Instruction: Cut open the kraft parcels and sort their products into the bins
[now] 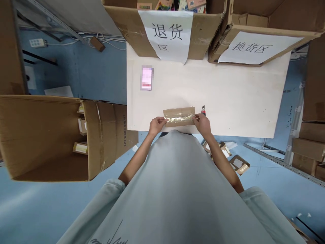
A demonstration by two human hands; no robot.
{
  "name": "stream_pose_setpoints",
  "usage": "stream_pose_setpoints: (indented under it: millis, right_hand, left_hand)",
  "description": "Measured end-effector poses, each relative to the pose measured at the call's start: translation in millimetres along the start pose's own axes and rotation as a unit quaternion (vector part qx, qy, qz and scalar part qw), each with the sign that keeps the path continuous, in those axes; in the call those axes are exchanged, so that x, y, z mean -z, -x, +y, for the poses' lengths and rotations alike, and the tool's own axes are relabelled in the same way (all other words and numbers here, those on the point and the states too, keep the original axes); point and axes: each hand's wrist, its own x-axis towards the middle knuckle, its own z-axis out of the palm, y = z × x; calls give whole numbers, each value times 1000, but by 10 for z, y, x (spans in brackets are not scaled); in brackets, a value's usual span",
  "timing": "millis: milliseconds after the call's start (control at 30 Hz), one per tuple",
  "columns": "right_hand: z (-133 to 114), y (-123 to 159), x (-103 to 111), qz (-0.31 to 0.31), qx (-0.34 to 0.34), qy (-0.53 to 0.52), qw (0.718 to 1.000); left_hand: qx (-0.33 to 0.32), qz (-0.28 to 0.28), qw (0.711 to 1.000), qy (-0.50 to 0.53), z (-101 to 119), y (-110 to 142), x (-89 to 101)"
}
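Seen from above, a taped brown package (179, 112) lies near the close edge of a pale tabletop (236, 98), right in front of a person in a pale shirt. The fingers of the left hand (156, 125) pinch its left end; those of the right hand (203, 124) appear clamped on its right end. A knife (203, 110) touches or lies just beside the right hand, which partly covers it. Its tip looks bare, so a careless sideways slip could nick the knuckles; a hard pull might tear the cardboard.
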Motion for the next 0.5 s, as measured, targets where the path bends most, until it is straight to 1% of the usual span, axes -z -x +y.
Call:
stream_pose_setpoints:
  millis: [33,100,167,233,300,367,433,500]
  right_hand:
    - [110,6,37,-4,-16,-21,1000]
    - [285,102,76,-13,-36,-59,998]
    - [410,285,76,-22,-46,-81,995]
    - [504,496,52,-34,-59,-88,994]
    - [577,676,21,-51,-70,-94,992]
    - [626,788,-8,-65,-73,-99,990]
    - [638,820,-31,-68,-75,-98,990]
    - [607,775,-43,-60,-72,-86,992]
  left_hand:
    - [-10,-1,1000,-20,12,35,-42]
    - [-29,0,997,-69,-7,123,-81]
    - [-40,-8,993,-110,-81,231,-70]
    - [-41,-35,991,-123,-188,347,-42]
    - [-39,-56,990,-120,-289,459,-32]
    - [-32,-64,990,-122,-356,551,-49]
    - [-22,-56,990,-126,-373,608,-80]
    - [-19,-41,991,-127,-336,615,-105]
